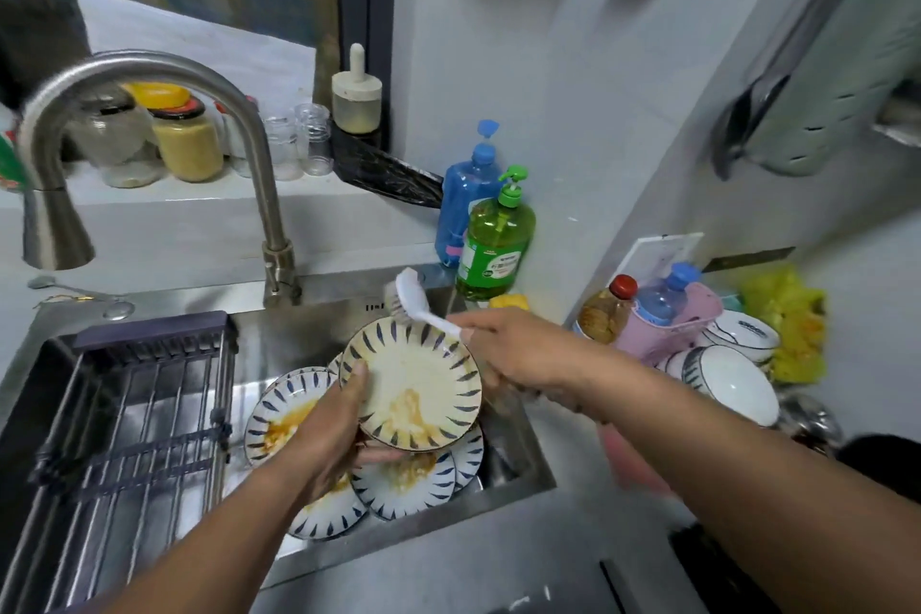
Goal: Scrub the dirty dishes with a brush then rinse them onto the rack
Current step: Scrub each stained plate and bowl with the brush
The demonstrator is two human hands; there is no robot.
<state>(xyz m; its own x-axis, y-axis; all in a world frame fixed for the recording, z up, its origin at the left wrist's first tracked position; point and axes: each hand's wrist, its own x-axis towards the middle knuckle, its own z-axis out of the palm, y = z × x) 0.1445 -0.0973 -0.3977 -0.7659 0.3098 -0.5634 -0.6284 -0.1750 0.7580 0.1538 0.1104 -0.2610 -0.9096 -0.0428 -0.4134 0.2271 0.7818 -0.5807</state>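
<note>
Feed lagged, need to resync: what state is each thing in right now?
left hand: grips the held plate
held plate: tilted over the sink, brown smears
right hand: grips the brush
brush: raised, off the plate
plates in sink: piled, dirty
rack: no dishes on it
faucet: no water visible

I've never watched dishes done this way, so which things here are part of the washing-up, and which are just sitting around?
Part of the job:
held plate
brush
dirty plates in the sink
rack
faucet

Just lying about:
jars on the ledge
oil bottle
yellow cloth
</note>
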